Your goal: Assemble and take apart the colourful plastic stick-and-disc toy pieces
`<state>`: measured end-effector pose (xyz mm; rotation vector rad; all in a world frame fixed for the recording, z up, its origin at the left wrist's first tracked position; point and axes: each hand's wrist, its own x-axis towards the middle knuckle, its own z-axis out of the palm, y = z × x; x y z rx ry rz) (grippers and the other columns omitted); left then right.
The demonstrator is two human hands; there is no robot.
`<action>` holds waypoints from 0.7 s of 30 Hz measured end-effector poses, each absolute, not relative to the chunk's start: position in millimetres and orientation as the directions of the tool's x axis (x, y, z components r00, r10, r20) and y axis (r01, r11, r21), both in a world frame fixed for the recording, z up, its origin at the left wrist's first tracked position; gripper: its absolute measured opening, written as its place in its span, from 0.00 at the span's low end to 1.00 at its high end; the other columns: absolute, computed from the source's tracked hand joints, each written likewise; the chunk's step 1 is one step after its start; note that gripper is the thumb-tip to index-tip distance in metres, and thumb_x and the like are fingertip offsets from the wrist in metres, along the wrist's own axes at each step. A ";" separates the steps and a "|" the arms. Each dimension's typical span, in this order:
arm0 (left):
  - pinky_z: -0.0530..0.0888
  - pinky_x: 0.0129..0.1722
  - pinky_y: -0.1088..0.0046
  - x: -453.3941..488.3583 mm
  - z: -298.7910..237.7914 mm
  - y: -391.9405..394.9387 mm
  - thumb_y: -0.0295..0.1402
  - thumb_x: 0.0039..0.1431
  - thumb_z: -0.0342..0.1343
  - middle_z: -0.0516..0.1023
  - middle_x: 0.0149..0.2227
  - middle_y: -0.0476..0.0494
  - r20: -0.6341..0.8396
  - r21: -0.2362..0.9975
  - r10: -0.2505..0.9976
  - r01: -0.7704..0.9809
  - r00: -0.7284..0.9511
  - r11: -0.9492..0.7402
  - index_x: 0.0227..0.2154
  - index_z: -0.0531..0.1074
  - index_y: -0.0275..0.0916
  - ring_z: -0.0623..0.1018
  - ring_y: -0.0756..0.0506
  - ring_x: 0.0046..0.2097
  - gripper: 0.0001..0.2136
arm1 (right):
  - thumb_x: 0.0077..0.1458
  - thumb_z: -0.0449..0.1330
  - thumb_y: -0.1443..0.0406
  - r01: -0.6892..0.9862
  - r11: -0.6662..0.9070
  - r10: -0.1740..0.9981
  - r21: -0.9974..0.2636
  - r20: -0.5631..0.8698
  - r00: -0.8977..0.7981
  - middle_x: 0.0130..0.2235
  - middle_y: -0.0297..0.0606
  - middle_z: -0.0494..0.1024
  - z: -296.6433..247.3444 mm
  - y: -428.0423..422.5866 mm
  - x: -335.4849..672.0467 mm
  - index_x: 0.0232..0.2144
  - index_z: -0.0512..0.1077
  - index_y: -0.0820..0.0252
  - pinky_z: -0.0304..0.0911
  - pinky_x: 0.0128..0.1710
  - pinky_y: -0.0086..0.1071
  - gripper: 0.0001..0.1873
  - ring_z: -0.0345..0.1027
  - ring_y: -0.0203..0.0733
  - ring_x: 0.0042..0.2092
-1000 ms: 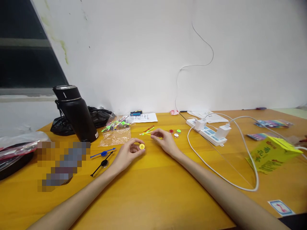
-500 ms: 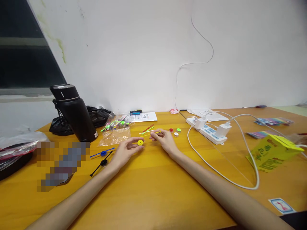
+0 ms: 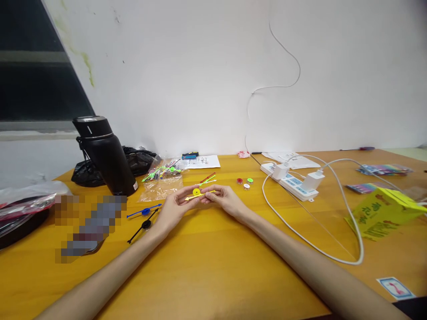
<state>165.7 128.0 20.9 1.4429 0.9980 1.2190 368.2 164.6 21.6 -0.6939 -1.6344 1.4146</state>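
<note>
My left hand pinches a small yellow disc with a hole at its middle. My right hand grips one end of a yellow arrow pointer, whose tip points left across the left fingers, just below the disc. Whether disc and pointer touch is too small to tell. Beyond the hands lie a red pointer and a white and a green one. A blue arrow spinner and a black arrow spinner rest by the left wrist. Red, green and white discs sit to the right.
A black bottle stands at left before a black plastic bag. Clear bags hold colourful parts. At right are a power strip with chargers, a looping white cable and a yellow box. Paper lies behind.
My right hand has moved left to meet the left hand, bringing the yellow pointer to the yellow disc. The left hand has stayed nearly in place with the disc.
</note>
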 end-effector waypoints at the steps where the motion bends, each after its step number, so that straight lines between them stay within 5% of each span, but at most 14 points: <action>1: 0.73 0.60 0.56 165.2 20.7 128.2 0.43 0.52 0.68 0.80 0.55 0.36 0.206 0.977 0.965 0.010 0.162 -0.211 0.53 0.75 0.37 0.80 0.37 0.55 0.26 | 0.54 0.67 0.50 -0.096 0.246 0.841 -0.965 0.261 -0.474 0.37 0.40 0.85 21.6 164.3 368.6 0.40 0.79 0.59 0.73 0.47 0.40 0.20 0.80 0.45 0.40; 4: 0.74 0.58 0.56 163.7 20.0 129.0 0.43 0.53 0.68 0.80 0.54 0.37 0.220 0.974 0.963 0.024 0.158 -0.227 0.53 0.75 0.38 0.81 0.38 0.52 0.26 | 0.59 0.64 0.53 0.084 0.451 0.821 -0.889 0.376 -0.429 0.37 0.40 0.84 24.7 163.7 372.8 0.37 0.79 0.59 0.71 0.43 0.37 0.15 0.78 0.44 0.39; 10: 0.75 0.58 0.56 166.8 24.1 125.3 0.42 0.52 0.68 0.81 0.52 0.37 0.218 0.975 0.963 0.016 0.160 -0.223 0.52 0.76 0.39 0.82 0.38 0.52 0.25 | 0.62 0.64 0.59 0.431 0.735 0.678 -0.523 0.569 -0.467 0.39 0.39 0.82 32.1 165.5 385.9 0.35 0.81 0.56 0.67 0.45 0.35 0.08 0.75 0.44 0.42; 16: 0.75 0.59 0.57 167.0 24.0 123.9 0.39 0.52 0.69 0.82 0.50 0.38 0.225 0.974 0.956 -0.006 0.187 -0.228 0.55 0.73 0.39 0.81 0.40 0.52 0.27 | 0.64 0.62 0.60 0.433 0.787 0.616 -0.439 0.592 -0.520 0.39 0.39 0.81 34.5 162.9 387.9 0.38 0.80 0.56 0.67 0.45 0.34 0.07 0.75 0.43 0.41; 21: 0.75 0.59 0.58 167.0 26.2 123.3 0.41 0.53 0.68 0.76 0.59 0.38 0.267 0.961 0.946 0.023 0.185 -0.276 0.53 0.74 0.39 0.81 0.40 0.53 0.25 | 0.65 0.60 0.58 0.408 0.824 0.564 -0.393 0.631 -0.533 0.39 0.40 0.81 38.2 156.3 384.5 0.38 0.80 0.54 0.68 0.47 0.37 0.10 0.74 0.45 0.44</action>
